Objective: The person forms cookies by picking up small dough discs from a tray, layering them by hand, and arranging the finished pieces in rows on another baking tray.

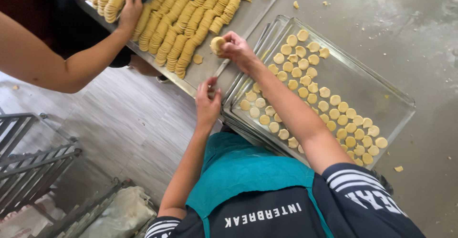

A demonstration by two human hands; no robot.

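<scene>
Dough stack (217,43) sideways in right hand (237,49)

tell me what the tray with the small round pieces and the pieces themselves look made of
Tray: likely metal, a dull grey sheen with thin raised rims. Round pieces: seemingly raw dough, pale yellow, matte and soft-edged; the right hand holds one lump.

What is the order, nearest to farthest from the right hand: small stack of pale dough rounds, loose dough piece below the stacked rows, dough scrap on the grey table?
1. Small stack of pale dough rounds: held in the right hand.
2. Loose dough piece: just left.
3. Dough scrap: far lower right.
</scene>
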